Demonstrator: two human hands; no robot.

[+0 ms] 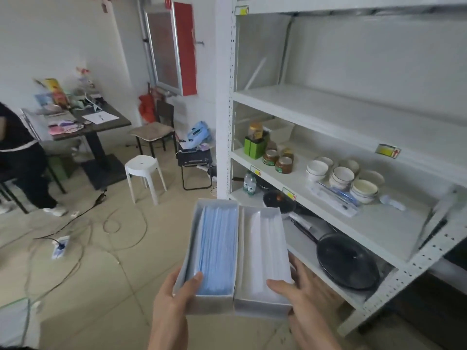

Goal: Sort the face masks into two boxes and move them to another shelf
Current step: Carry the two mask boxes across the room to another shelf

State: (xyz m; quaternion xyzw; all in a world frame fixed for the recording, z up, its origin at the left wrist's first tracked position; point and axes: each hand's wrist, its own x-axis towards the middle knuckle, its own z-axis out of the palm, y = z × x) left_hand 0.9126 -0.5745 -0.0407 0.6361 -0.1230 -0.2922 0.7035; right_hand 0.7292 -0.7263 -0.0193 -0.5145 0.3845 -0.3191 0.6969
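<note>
Fingers [195, 277] grip blue-mask box [190, 248]; white-mask box [283, 238] touches alongside.

Both forearms cut off at bottom edge. Fingers of both hands, thumbs excepted, hidden beneath the boxes. Seated person [17, 157] cropped by left edge. Shelf price tags [388, 150] blurred, unreadable. Jar labels [283, 169] too small to read.

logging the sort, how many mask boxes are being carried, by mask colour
Box of blue masks: 1, held by the left hand
Box of white masks: 1, held by the right hand
Total: 2 boxes
</note>
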